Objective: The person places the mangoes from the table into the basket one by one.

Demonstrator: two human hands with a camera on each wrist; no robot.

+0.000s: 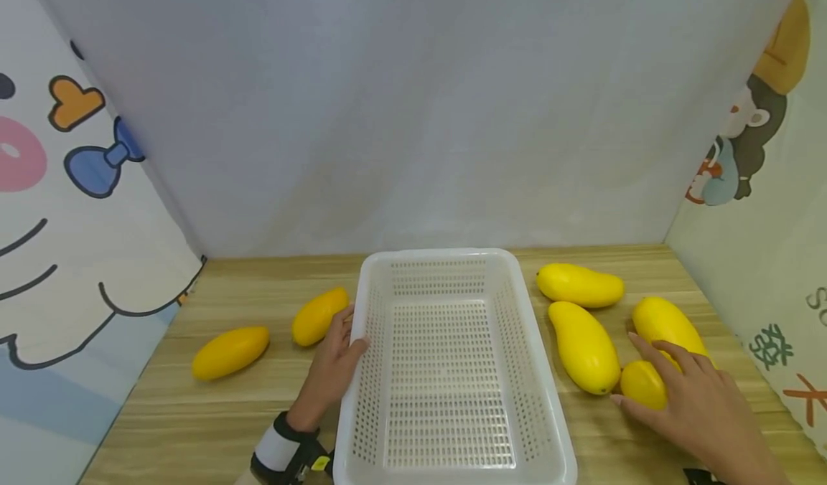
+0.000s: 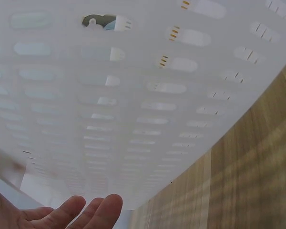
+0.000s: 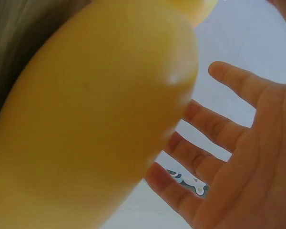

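A white plastic basket (image 1: 446,377) with slotted sides stands in the middle of the table in the head view. My left hand (image 1: 332,366) holds its left rim, thumb over the edge and fingers along the outer side; the left wrist view shows these fingers (image 2: 109,210) beside the slotted wall. On the right, my right hand (image 1: 701,402) hovers over an orange-yellow mango (image 1: 642,384), fingers spread and partly covering it. In the right wrist view the mango (image 3: 95,114) looms large, and the fingertips (image 3: 193,110) are at its side; whether they touch it I cannot tell.
Three longer yellow mangoes lie right of the basket: one at the back (image 1: 580,285), one beside the basket (image 1: 583,347), one beyond my right hand (image 1: 668,323). Left of it lie two orange-yellow mangoes (image 1: 230,353) (image 1: 319,316). Walls enclose the wooden table (image 1: 168,435).
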